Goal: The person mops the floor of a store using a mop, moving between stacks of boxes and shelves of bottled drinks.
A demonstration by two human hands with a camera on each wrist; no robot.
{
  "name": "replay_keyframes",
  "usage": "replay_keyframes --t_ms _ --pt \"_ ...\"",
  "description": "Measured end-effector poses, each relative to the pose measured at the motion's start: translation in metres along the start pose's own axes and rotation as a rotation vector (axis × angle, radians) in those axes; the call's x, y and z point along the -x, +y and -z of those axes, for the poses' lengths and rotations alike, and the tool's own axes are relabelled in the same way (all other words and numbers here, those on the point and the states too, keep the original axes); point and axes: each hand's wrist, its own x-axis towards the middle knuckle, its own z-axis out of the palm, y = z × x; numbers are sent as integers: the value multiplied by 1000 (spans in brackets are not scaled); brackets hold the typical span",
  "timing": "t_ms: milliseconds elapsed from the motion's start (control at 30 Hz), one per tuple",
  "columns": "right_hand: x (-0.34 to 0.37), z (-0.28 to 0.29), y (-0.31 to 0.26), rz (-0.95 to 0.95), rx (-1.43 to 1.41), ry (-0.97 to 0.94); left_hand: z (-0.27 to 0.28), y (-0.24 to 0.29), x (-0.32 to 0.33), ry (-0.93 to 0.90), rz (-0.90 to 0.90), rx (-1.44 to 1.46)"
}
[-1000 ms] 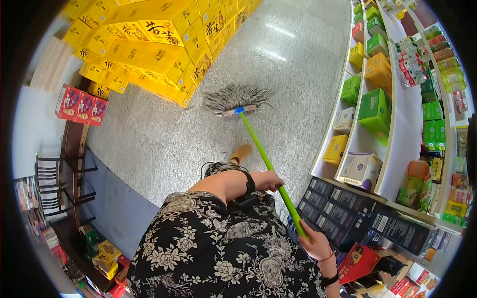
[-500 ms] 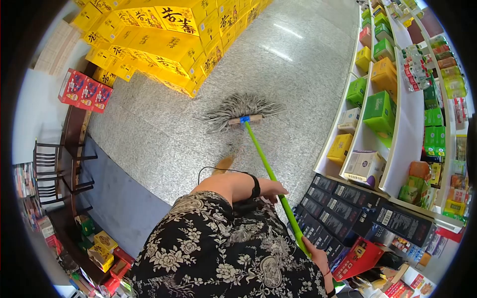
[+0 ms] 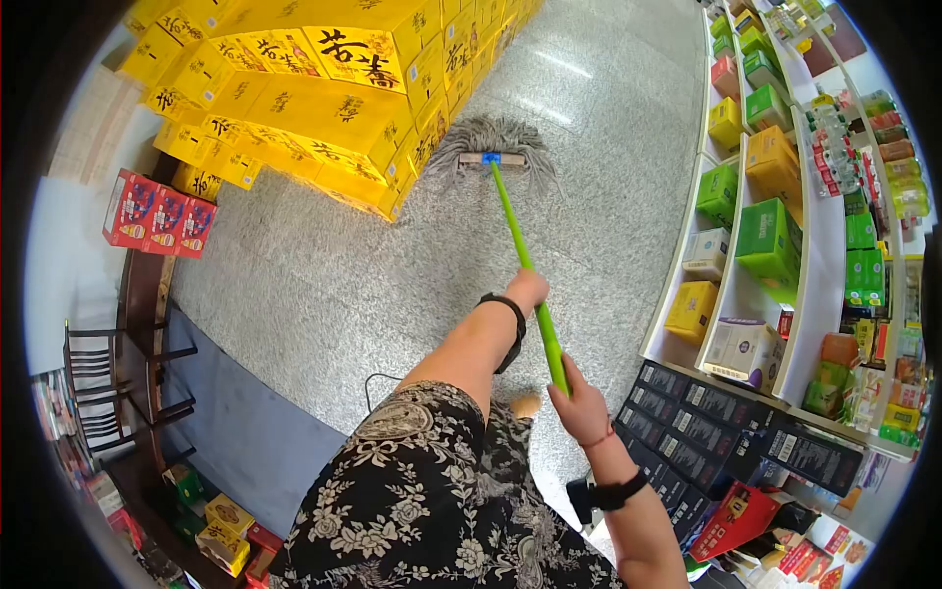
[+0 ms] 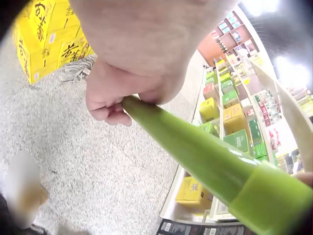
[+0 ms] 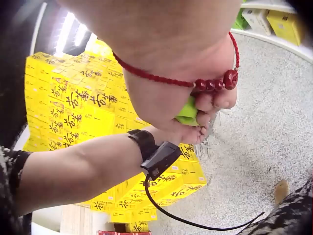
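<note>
A string mop (image 3: 500, 137) with grey strands and a blue clamp lies on the floor beside the stacked yellow boxes. Its green handle (image 3: 517, 228) slants down toward the body. My left hand (image 3: 528, 288) grips the handle around its middle, and my right hand (image 3: 583, 410) holds the upper end. In the left wrist view the fingers of the left hand (image 4: 120, 93) curl round the green pole (image 4: 195, 147). In the right wrist view the right hand (image 5: 195, 103), below a red beaded bracelet, closes round the green handle (image 5: 188, 113).
Yellow boxes (image 3: 334, 108) stand stacked at the upper left. White shelves (image 3: 819, 285) with coloured packages run along the right, and black cartons (image 3: 677, 422) lie at their foot. Dark chairs (image 3: 98, 388) and a red box pack (image 3: 159, 214) are on the left.
The mop head first came closer to the body, then moved away up the floor. Both hands have moved forward with the handle, and the left arm is stretched out further.
</note>
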Motion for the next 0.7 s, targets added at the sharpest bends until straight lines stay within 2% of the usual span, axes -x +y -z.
replay_keyframes --t_ms 67,167,233,300,333,400,467,500,567,600,633,700 --pt "-22 -3 -19 -36 12 -32 24 4 -15 -26 50 60" --pt "-35 -14 -29 -26 13 -36 53 13 -6 -22 14 16" --pt "-35 -26 -26 88 40 32 61 11 4 -33 15 4" --pt "-25 -34 -28 79 53 5 62 1 7 -37 12 -2" --pt "-18 -38 -27 67 58 -15 61 -5 10 -90 -37 -94" --pt "4 -41 -27 51 83 -44 57 -18 27 -139 -84 -182" --pt "32 -45 -17 78 139 -67 46 -35 53 -30 -107 -82" --pt "52 -46 -12 78 144 -67 34 -46 63 -30 -108 -78" --pt "93 -47 -3 79 182 -121 10 -66 80 -49 -82 -80" --pt "115 -52 10 165 153 -105 1 -81 92 -110 -102 -83" --pt "138 -56 22 166 155 -99 -11 -96 107 -109 -108 -83" --pt "188 -60 31 115 179 -226 -34 -123 143 -186 -129 -55"
